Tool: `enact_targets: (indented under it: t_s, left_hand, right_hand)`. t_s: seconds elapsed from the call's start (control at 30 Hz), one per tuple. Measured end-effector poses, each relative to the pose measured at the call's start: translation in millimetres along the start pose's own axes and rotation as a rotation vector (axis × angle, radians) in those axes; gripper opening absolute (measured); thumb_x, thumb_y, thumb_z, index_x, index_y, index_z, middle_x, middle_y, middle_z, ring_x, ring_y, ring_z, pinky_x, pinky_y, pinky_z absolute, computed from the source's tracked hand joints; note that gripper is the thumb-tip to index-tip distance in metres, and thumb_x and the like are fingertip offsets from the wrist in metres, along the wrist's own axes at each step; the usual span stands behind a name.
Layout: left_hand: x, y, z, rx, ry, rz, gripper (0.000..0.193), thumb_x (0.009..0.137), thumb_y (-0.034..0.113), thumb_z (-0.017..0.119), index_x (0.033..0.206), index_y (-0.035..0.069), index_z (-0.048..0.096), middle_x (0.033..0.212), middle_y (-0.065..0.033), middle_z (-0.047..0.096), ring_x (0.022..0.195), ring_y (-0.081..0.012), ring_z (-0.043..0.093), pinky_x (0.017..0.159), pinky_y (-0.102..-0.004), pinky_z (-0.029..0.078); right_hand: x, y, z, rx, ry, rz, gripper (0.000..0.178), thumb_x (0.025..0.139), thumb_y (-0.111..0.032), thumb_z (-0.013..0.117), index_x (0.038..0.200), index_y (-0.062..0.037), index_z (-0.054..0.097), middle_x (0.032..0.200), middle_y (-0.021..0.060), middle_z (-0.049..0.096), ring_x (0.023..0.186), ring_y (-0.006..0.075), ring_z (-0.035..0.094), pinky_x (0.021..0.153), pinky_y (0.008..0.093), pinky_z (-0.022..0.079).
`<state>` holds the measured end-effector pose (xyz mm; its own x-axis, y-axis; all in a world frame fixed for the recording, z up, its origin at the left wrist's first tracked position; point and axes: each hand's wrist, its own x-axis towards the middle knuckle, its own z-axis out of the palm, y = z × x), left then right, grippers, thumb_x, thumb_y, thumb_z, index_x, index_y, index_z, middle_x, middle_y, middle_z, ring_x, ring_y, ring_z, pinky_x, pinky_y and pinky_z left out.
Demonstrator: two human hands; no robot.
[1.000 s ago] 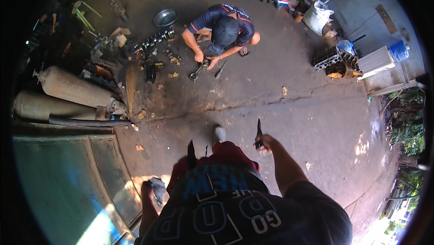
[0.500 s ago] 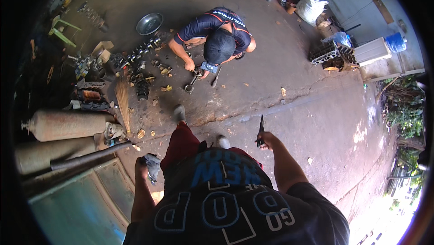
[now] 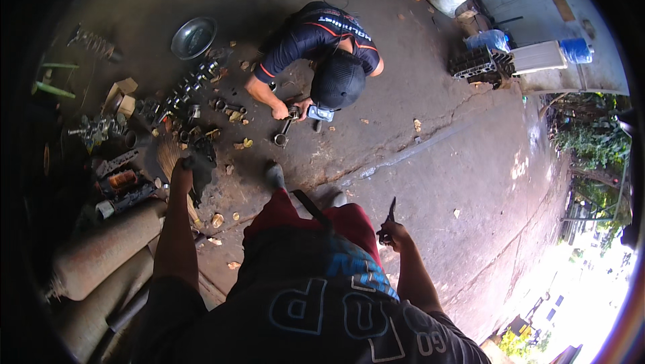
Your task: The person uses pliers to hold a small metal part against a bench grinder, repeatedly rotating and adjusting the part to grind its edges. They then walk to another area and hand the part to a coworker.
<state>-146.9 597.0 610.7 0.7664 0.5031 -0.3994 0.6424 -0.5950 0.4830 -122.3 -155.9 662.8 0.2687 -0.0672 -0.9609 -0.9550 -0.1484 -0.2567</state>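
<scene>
My left hand (image 3: 182,174) is closed around a dark crumpled rag (image 3: 204,162), which hangs over the engine parts on the floor. Out to my right, my right hand (image 3: 396,235) grips a dark hand tool with a narrow pointed tip (image 3: 392,211); its exact kind is unclear. Ahead, a co-worker (image 3: 339,80) in a dark cap crouches with both hands on a piston and connecting rod (image 3: 286,130), whose large end rests near the floor.
A crankshaft (image 3: 188,90), loose connecting rods (image 3: 230,106) and a metal basin (image 3: 195,37) lie ahead left. Two rusty gas cylinders (image 3: 111,248) lie at my left, near a straw broom (image 3: 168,153). An engine block (image 3: 473,65) stands by the right wall.
My left hand has swung forward with the rag, from beside my leg to over the parts. My right hand keeps the tool. The co-worker's head has shifted slightly right.
</scene>
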Motion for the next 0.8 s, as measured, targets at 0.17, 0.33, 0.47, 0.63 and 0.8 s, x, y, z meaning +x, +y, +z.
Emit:
enact_targets:
  t_s: [0.17, 0.33, 0.47, 0.63, 0.8]
  left_hand:
    - [49, 74, 6, -0.050, 0.086, 0.195, 0.040, 0.092, 0.015, 0.054, 0.130, 0.001, 0.054, 0.120, -0.0292, 0.064, 0.110, -0.0457, 0.061, 0.092, -0.0479, 0.048]
    - [-7, 103, 33, 0.129, 0.086, 0.218, 0.050, 0.088, 0.009, 0.056, 0.137, 0.003, 0.050, 0.121, -0.0289, 0.063, 0.110, -0.0462, 0.061, 0.090, -0.0482, 0.050]
    - [-63, 87, 26, 0.114, -0.141, 0.156, 0.034, 0.092, 0.014, 0.055, 0.125, 0.003, 0.056, 0.109, -0.0278, 0.066, 0.108, -0.0464, 0.062, 0.089, -0.0502, 0.049]
    - [-104, 51, -3, -0.003, -0.197, -0.098, 0.029, 0.097, 0.026, 0.055, 0.109, 0.000, 0.060, 0.103, -0.0235, 0.068, 0.100, -0.0367, 0.067, 0.085, -0.0459, 0.050]
    - [-127, 51, -14, -0.058, -0.173, -0.203, 0.028, 0.098, 0.024, 0.056, 0.107, -0.003, 0.061, 0.098, -0.0186, 0.068, 0.095, -0.0240, 0.065, 0.084, -0.0398, 0.049]
  right_hand:
    - [-6, -64, 67, 0.040, -0.228, -0.126, 0.030, 0.091, -0.017, 0.061, 0.111, 0.0046, 0.062, 0.082, 0.0145, 0.068, 0.061, 0.0197, 0.061, 0.052, 0.0309, 0.049]
    - [24, -101, 93, -0.092, -0.477, -0.054, 0.026, 0.091, -0.015, 0.059, 0.112, -0.0016, 0.059, 0.087, 0.0160, 0.070, 0.058, 0.0203, 0.062, 0.052, 0.0316, 0.051]
    - [54, -105, 94, -0.010, -0.527, 0.106, 0.025, 0.094, -0.022, 0.057, 0.111, -0.0043, 0.056, 0.095, 0.0161, 0.069, 0.073, 0.0278, 0.071, 0.063, 0.0352, 0.059]
    - [83, -103, 83, 0.035, -0.544, 0.113, 0.024, 0.094, -0.024, 0.055, 0.105, -0.0033, 0.057, 0.098, 0.0162, 0.067, 0.080, 0.0338, 0.073, 0.069, 0.0411, 0.060]
    - [99, -107, 63, -0.043, -0.489, 0.154, 0.022, 0.093, -0.024, 0.053, 0.099, -0.0033, 0.058, 0.095, 0.0149, 0.068, 0.082, 0.0333, 0.073, 0.072, 0.0418, 0.059]
